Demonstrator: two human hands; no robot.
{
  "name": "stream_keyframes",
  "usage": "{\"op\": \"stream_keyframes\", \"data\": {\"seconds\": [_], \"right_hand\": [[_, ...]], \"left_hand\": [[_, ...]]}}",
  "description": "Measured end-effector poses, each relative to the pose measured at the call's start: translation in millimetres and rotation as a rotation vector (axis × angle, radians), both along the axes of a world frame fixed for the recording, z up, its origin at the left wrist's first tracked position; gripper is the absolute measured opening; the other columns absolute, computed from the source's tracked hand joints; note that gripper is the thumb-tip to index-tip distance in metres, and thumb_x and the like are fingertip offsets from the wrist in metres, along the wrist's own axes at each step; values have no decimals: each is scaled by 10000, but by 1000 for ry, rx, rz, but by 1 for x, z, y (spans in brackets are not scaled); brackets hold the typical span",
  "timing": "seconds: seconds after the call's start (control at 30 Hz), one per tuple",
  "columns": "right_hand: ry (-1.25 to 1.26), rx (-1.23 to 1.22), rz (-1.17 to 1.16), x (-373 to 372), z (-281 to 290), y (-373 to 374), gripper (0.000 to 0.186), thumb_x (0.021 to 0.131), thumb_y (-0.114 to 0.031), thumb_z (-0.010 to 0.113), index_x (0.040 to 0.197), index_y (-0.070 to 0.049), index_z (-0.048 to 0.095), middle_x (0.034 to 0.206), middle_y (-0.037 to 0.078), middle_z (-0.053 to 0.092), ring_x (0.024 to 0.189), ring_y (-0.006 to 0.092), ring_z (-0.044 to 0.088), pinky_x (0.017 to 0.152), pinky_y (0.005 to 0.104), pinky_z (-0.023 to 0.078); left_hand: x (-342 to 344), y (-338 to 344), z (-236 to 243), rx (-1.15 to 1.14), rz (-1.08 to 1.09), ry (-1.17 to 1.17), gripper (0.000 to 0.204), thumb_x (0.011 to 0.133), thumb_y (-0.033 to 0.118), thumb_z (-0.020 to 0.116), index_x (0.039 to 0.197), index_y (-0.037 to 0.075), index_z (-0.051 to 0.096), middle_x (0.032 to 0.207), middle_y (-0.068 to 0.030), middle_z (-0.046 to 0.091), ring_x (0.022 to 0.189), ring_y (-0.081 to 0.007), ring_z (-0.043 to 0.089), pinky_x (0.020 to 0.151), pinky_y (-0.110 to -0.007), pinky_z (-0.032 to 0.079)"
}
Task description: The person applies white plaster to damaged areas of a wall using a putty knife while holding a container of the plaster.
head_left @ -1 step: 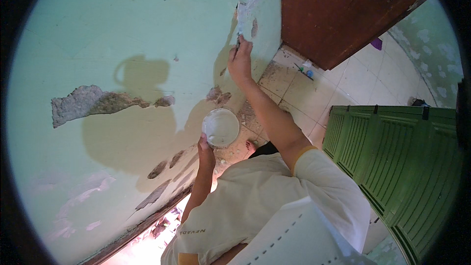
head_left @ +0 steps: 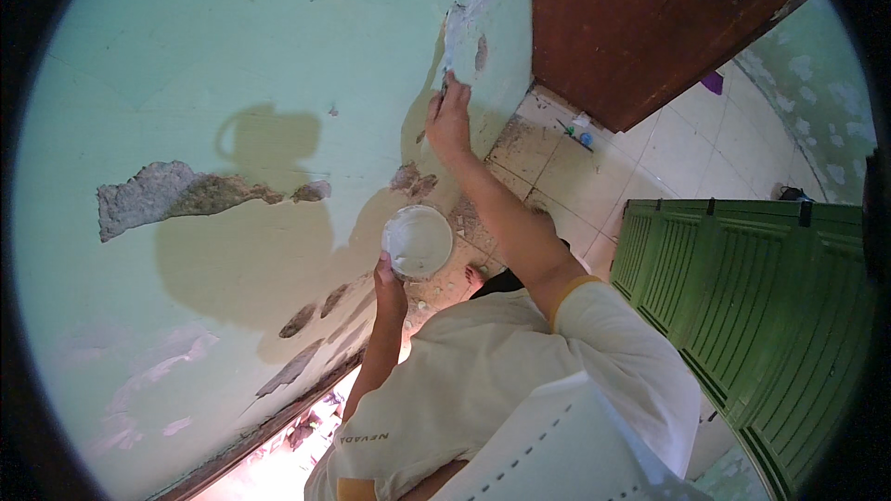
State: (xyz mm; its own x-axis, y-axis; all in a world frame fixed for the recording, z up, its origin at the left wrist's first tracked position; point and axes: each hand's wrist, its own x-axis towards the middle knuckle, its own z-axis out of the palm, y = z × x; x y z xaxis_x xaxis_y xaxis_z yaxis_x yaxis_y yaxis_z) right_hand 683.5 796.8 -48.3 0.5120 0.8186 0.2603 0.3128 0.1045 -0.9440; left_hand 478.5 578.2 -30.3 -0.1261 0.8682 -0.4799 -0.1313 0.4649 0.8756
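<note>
My right hand (head_left: pixel 450 116) grips a thin putty knife, only partly visible, against a white filler smear (head_left: pixel 458 14) on the mint-green wall (head_left: pixel 186 46), just above a small bare patch. Lower down, my left hand (head_left: pixel 388 283) holds a round white container (head_left: pixel 418 239) with pale, creamy material in it. The wall has several chipped patches, the largest a long grey-brown one (head_left: pixel 139 204) at the left, under the shadows of my body.
A dark brown wooden door panel (head_left: pixel 650 19) stands at the upper right, above a tiled floor (head_left: pixel 668 158) with small debris (head_left: pixel 580 137). A green louvered panel (head_left: pixel 742 297) fills the right side. A bright opening (head_left: pixel 292 464) lies at the bottom left.
My right hand has shifted slightly to the left with the tool. My left hand and the container stay where they were.
</note>
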Motion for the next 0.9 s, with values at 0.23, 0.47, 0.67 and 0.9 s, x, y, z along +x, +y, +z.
{"op": "stream_keyframes", "data": {"seconds": [0.23,0.47,0.67,0.9], "right_hand": [[56,-24,-23,2,-26,-33,421,973,-65,444,1335,107,315,1207,302,388,1090,457,473,943,482,409],[39,28,-80,6,-9,14,421,974,-65,440,1337,106,310,1219,311,376,1117,462,454,985,483,380],[158,-25,29,-36,-26,-27,422,981,-76,431,1342,100,300,1244,309,360,1138,460,450,1002,483,377],[124,75,-164,18,-20,32,436,976,-71,441,1345,96,280,1259,307,358,1160,457,449,1007,483,378]], "left_hand": [[-12,-4,-11,17,-2,-8,718,975,523,430,1374,-74,421,1369,-175,508,1272,-260,489,1097,-389,344],[-11,-6,-8,8,11,-37,689,980,499,433,1373,-66,428,1372,-168,508,1280,-261,480,1098,-386,339],[-8,-7,-7,12,44,-33,655,993,472,417,1373,-61,428,1369,-165,510,1278,-260,482,1095,-387,344],[-12,-8,-2,17,57,-8,649,990,478,422,1361,-55,441,1344,-161,530,1258,-257,500,1077,-380,362]]}}
